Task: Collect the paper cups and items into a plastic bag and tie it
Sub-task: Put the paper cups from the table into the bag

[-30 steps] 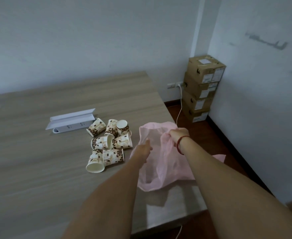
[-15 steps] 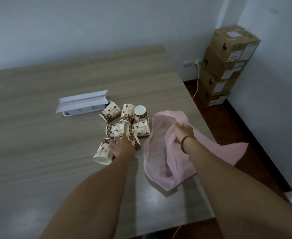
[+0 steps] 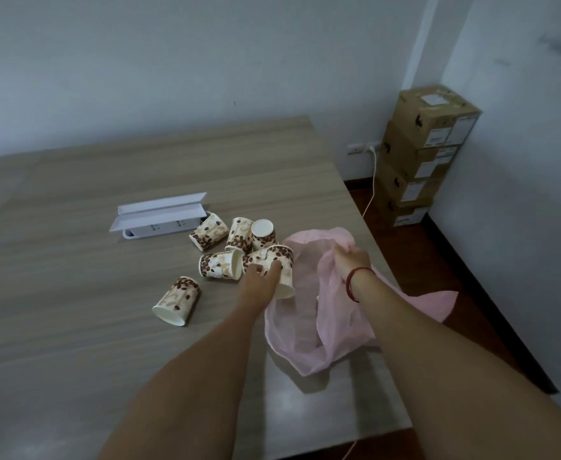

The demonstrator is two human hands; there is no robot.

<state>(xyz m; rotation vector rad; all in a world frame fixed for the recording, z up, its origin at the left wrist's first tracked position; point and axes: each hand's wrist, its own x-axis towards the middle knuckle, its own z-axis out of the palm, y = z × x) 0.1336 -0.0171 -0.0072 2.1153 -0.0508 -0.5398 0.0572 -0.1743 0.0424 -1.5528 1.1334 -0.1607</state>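
Head view | our left hand (image 3: 259,279) grips a bean-print paper cup (image 3: 280,270) at the pink plastic bag (image 3: 309,313) mouth | our right hand (image 3: 352,260) pinches its rim | other cups (image 3: 211,231) lie nearby.

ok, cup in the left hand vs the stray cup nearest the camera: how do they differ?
The held cup is gripped by the left hand at the mouth of the pink bag; the stray cup lies untouched on the table, apart from the pile. The held cup hangs over the bag's edge; the stray cup rests on its side on bare wood. Both have the same coffee-bean print, with open ends toward the camera.
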